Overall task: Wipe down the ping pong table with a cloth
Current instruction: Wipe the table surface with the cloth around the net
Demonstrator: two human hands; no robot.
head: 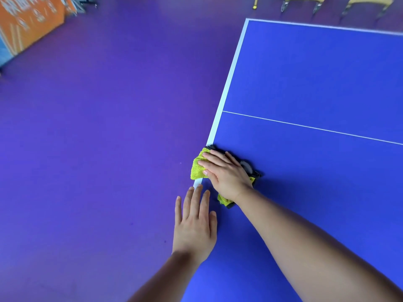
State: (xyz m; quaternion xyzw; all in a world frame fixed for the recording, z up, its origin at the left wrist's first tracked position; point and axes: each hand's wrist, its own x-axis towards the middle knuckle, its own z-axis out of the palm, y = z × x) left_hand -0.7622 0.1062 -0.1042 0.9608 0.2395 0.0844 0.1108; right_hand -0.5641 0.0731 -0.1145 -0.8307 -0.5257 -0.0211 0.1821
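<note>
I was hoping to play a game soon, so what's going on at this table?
A person is wiping the ping pong table with a yellow cloth. The right hand presses flat on the cloth at the table's white-lined side edge, and part of the cloth sticks out past that edge. The left hand lies open at the same edge, closer to the person, and is not touching the cloth.

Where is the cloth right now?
In the head view, the cloth lies at the left edge of the table, under the right hand, just beyond the left hand.
</note>
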